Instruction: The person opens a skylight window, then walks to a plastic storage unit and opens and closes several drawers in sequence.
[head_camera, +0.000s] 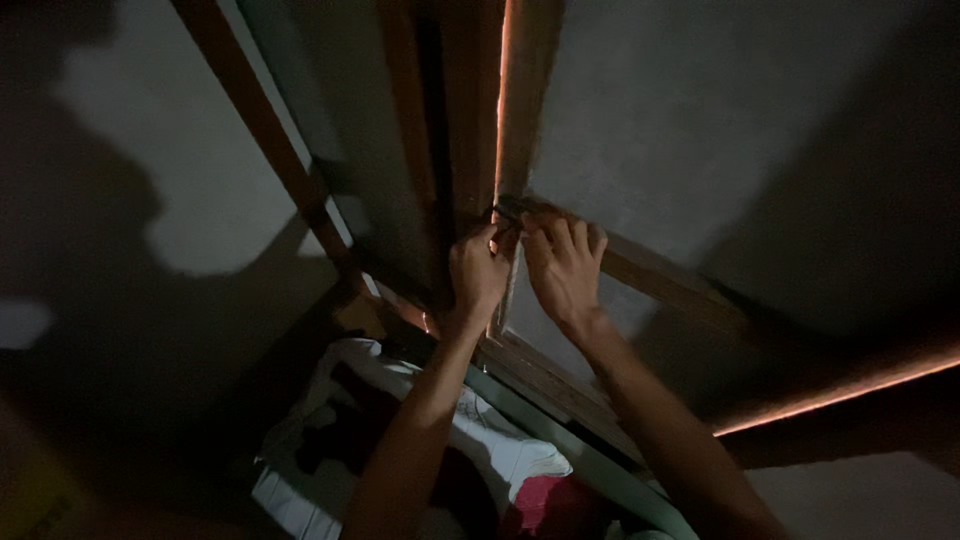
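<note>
Gripping small dark latch (503, 212) on wooden shutter frame (520, 110) | left hand (478, 272) pinching it, right hand (562, 266) clenched beside | shutter barely ajar, light slit showing, not yet open

Wall: I see a grey plastered wall (730, 110) filling the upper right, dim and shadowed.
Left wall: a paler grey wall patch (190, 170) crossed by a large dark shadow.
Light: a thin glowing orange strip of light (840, 397) runs along a gap at lower right.
Cloth: a crumpled white cloth with dark patches (480, 440) lies below.
Red item: a red fabric piece (545, 500) sits beside it.
</note>
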